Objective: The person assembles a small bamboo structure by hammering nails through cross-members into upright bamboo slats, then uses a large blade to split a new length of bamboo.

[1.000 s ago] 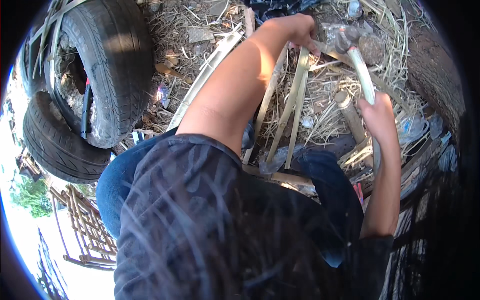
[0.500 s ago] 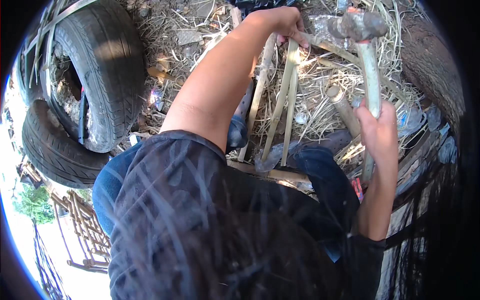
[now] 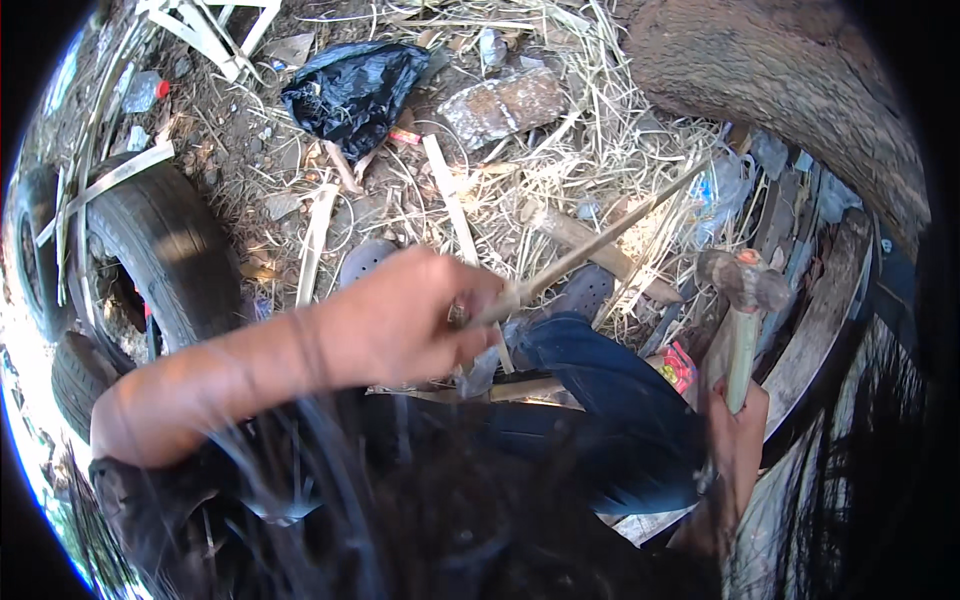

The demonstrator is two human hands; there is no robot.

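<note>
L hand: bamboo strip is being pinched by near end, prob light + stiff. R hand: hammer is being gripped by handle, prob head-heavy tho.

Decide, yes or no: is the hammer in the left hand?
No, the right hand grips the hammer, while the left hand holds a thin stick.

Shirt: black, short sleeves reaching about the elbow
Jeans: dark blue denim
Clogs: grey, rounded, pierced with small holes
Hands: bare
</note>
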